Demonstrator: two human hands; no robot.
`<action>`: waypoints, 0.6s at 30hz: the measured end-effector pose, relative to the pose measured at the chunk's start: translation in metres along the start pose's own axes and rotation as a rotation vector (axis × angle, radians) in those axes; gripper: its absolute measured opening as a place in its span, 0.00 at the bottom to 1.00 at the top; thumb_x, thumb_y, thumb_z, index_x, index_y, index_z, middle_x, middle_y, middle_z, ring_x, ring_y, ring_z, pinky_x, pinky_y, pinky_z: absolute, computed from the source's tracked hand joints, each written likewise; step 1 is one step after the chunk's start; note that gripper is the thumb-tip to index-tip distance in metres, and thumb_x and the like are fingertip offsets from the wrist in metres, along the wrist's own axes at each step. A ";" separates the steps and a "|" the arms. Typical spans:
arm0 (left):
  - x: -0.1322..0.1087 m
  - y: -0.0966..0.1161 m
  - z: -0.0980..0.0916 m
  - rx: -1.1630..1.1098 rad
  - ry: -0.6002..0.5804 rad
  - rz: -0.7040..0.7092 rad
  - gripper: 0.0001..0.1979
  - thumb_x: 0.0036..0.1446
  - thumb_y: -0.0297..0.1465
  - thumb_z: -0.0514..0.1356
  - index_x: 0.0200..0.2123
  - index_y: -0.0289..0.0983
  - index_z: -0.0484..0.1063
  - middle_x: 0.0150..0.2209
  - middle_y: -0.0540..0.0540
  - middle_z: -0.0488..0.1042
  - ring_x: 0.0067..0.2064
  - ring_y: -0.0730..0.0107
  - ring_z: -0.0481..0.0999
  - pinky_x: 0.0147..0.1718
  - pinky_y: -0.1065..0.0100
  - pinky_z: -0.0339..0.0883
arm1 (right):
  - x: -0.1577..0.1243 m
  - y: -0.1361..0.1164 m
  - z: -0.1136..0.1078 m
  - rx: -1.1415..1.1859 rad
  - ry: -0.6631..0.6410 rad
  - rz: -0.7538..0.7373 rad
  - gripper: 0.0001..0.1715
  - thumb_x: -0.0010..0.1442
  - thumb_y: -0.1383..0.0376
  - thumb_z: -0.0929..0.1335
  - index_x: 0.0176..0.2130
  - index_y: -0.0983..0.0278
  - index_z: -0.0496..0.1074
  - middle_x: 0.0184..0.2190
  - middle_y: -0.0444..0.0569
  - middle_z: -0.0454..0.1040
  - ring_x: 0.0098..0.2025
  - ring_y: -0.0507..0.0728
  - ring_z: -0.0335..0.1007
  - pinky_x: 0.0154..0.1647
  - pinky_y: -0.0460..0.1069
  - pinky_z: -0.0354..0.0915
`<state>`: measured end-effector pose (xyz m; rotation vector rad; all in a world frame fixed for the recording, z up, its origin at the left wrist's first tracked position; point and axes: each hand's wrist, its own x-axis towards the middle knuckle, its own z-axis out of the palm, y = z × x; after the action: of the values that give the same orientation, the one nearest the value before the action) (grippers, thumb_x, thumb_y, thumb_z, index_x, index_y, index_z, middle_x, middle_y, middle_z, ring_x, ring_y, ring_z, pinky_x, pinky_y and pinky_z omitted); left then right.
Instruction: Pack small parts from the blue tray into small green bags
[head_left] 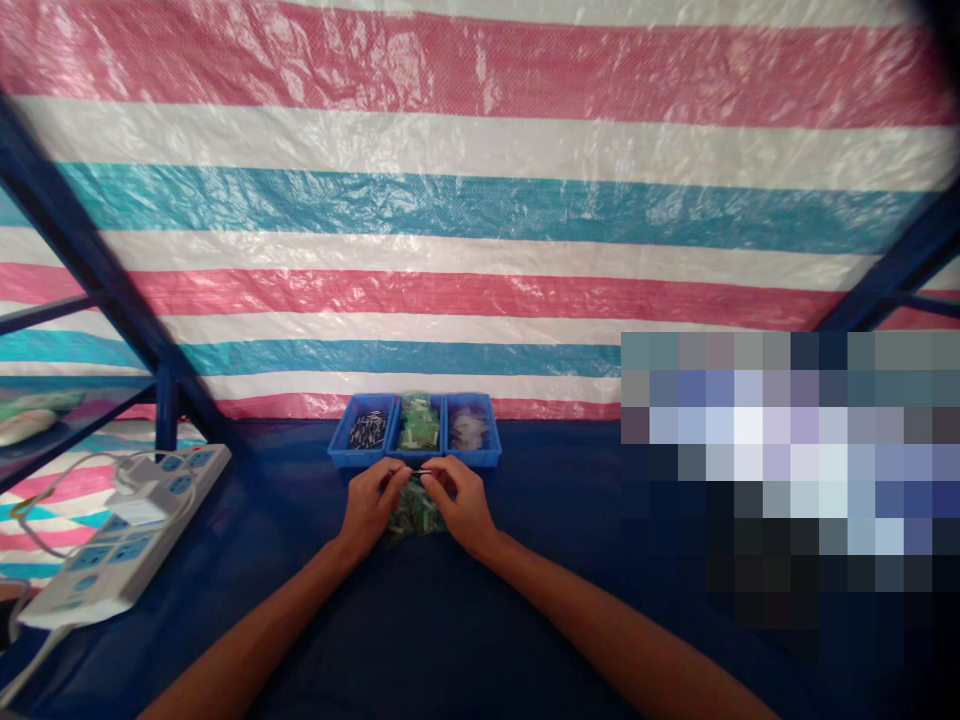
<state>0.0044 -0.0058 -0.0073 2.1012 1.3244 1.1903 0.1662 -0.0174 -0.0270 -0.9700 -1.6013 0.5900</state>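
My left hand (373,500) and my right hand (459,498) meet at the middle, both pinching the ends of a thin dark stick-like piece (420,472) with a light glint; its exact kind is too small to make out. Below and between them lies a pile of greenish clear packets (416,512) on the dark blue table. Just beyond my fingers stand three blue bins side by side. The left bin (337,455) holds many slim black and silver pieces (367,430). Green packets (418,425) fill the middle one, and translucent whitish pieces (469,428) lie in the right one.
A white power strip (135,545) with plugs and cables rests at the left of the table (570,520). Blue metal frame bars (112,260) slope at both sides. A striped plastic sheet (480,220) hangs behind. The right side is blurred into blocks.
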 end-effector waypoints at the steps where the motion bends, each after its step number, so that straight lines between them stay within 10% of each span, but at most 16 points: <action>1: 0.000 0.000 -0.001 0.021 -0.009 0.008 0.14 0.61 0.37 0.53 0.26 0.36 0.68 0.20 0.53 0.66 0.22 0.76 0.65 0.26 0.73 0.59 | 0.000 0.000 0.000 0.009 -0.009 0.001 0.12 0.61 0.60 0.64 0.41 0.63 0.72 0.29 0.46 0.69 0.28 0.51 0.64 0.30 0.45 0.60; 18: -0.002 0.003 -0.003 0.015 0.013 0.005 0.17 0.61 0.36 0.51 0.22 0.35 0.67 0.19 0.53 0.66 0.21 0.77 0.65 0.26 0.74 0.59 | 0.001 -0.004 -0.001 -0.015 -0.019 -0.052 0.12 0.62 0.61 0.63 0.30 0.64 0.71 0.27 0.45 0.68 0.30 0.52 0.63 0.33 0.46 0.59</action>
<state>0.0031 -0.0091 -0.0049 2.1119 1.3383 1.2015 0.1664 -0.0188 -0.0235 -0.9330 -1.6451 0.5537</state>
